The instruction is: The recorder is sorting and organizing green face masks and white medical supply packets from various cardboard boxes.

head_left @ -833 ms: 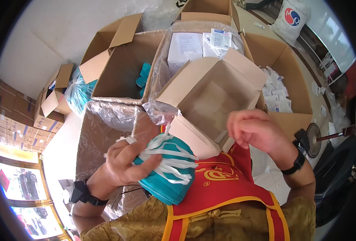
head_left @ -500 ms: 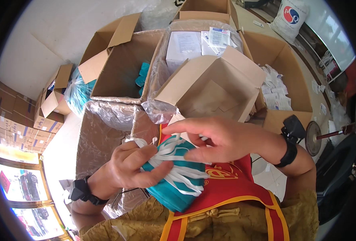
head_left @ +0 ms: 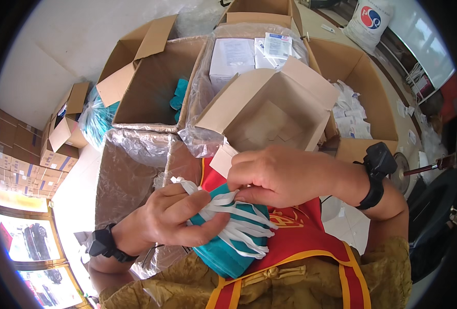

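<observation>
A folded teal bundle, cloth-like, lies tilted against the front of my red apron. Many white straps fan out over its upper face. My left hand is closed around the bundle's left end, its fingers pressing the gathered straps. Straps also poke out above the knuckles of that hand. At the bundle's upper edge, the thumb and index finger of my right hand pinch together on a white strap. My right palm and the other fingertips are hidden.
Ahead stands an open carton with raised flaps. Left of it, a deep carton holds teal pieces. A carton at right holds white packets. A plastic-lined carton is beside my left arm, and a white box sits behind.
My right hand has closed from spread fingers into a pinch at the bundle's upper edge. My left hand still grips the bundle, which has shifted slightly right.
</observation>
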Tool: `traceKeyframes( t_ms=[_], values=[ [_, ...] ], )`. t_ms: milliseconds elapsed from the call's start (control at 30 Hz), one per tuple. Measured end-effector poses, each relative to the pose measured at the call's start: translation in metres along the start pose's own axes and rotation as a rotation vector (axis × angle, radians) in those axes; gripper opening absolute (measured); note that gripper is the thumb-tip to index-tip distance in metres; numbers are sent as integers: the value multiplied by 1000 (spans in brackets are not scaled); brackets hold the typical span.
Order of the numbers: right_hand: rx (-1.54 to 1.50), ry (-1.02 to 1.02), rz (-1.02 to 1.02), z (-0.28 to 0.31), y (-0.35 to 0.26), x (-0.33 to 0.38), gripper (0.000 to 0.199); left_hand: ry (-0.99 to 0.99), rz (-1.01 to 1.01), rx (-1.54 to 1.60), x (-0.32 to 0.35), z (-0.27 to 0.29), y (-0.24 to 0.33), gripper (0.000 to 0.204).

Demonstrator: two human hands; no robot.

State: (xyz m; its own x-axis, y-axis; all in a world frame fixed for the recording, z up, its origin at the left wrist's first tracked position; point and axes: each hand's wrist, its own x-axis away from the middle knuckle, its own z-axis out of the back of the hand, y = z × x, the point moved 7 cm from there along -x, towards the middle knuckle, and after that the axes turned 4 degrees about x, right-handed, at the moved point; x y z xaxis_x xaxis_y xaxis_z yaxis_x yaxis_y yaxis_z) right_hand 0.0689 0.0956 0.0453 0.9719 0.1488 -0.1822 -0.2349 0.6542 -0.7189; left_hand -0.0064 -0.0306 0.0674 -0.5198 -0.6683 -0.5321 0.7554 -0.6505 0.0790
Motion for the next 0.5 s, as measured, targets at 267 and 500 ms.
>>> traceKeyframes(
  t_ms=[267,500],
  values=[
    [-437,-196,-335,-9,28,10,17,-45,26,6,-4,1,-3,37],
    [-650,-157,-375,-14,25,9,20,-68,45,-29,-6,3,-3,35]
  ],
)
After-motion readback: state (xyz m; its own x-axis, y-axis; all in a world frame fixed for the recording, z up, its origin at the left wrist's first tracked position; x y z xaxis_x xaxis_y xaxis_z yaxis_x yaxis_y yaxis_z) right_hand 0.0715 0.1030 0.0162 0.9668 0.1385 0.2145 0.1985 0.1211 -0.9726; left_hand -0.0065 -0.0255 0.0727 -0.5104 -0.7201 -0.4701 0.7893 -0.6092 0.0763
